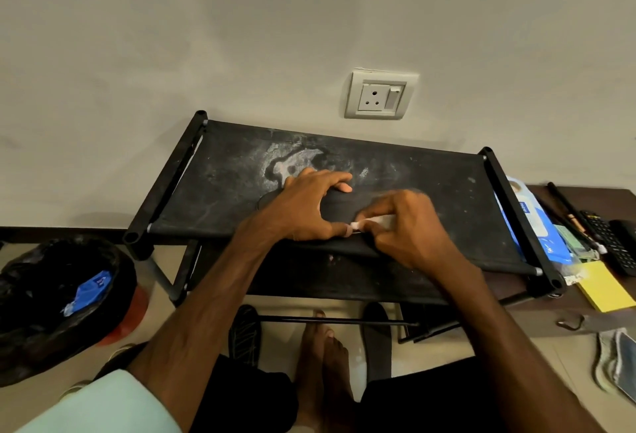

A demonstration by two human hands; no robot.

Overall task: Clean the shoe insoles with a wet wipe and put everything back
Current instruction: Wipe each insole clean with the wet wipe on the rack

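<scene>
A black insole point(339, 209) lies on the dusty top shelf of a black shoe rack point(430, 178). My left hand point(306, 207) arches over the insole, fingers curled on its far edge and thumb on the near edge, holding it down. My right hand point(409, 229) pinches a small white wet wipe point(373, 222) against the insole's right part; this hand is blurred. Another dark insole point(245, 334) and a second dark one point(377, 339) lie on the floor under the rack. A blue wet wipe pack point(537, 222) rests just right of the rack.
A black-lined bin point(58, 298) with blue wrapper stands at left on the floor. At right are yellow sticky notes point(605, 290), a remote point(605, 240), pens and a pale shoe point(616, 364). My bare foot point(323, 357) is under the rack. A wall socket point(378, 95) sits above.
</scene>
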